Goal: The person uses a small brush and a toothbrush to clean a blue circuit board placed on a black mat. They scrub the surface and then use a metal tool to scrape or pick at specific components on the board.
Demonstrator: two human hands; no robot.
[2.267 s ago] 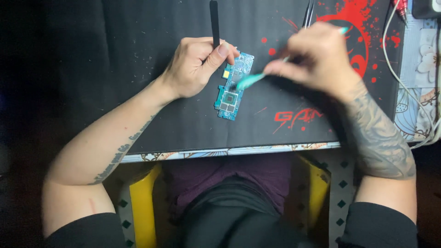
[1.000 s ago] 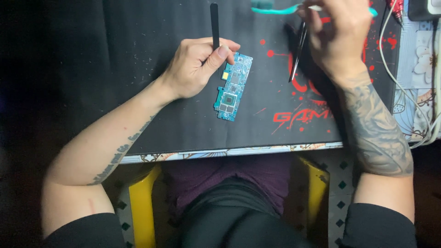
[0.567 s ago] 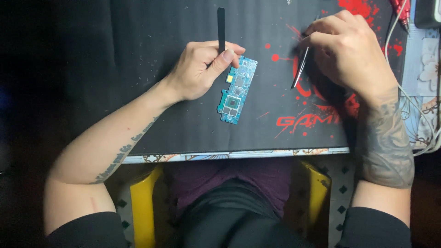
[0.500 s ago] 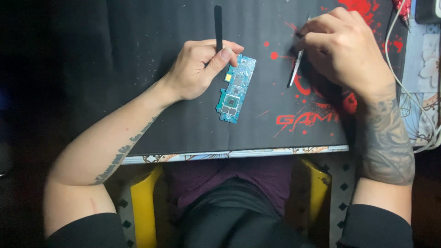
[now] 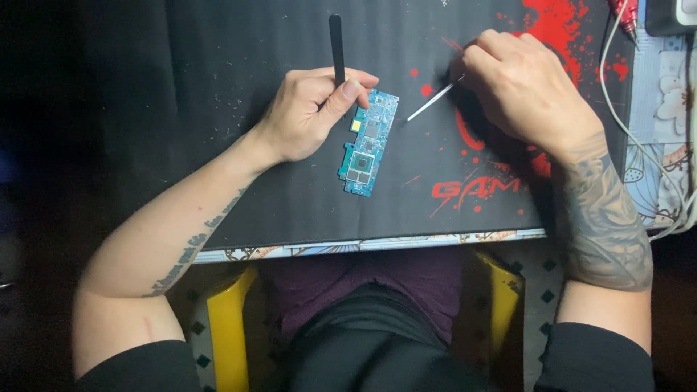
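Observation:
A narrow blue circuit board (image 5: 368, 143) lies on a black desk mat (image 5: 218, 109) with red markings. My left hand (image 5: 308, 112) rests beside the board's upper left corner, thumb touching its edge, fingers curled over the lower end of a thin black tool (image 5: 337, 47) that points away from me. My right hand (image 5: 523, 87) is to the right of the board and grips metal tweezers (image 5: 430, 101). The tweezer tips point down-left toward the board's upper right, a short gap away from it.
White cables (image 5: 653, 145) and a red-tipped tool (image 5: 624, 13) lie at the mat's right edge on a patterned table cover (image 5: 653, 181). A yellow chair frame (image 5: 225, 327) shows below the table edge, around my lap.
My right hand put down the teal-handled tool at the far edge, picked up the tweezers and brought them down toward the board. The left hand and board stayed put.

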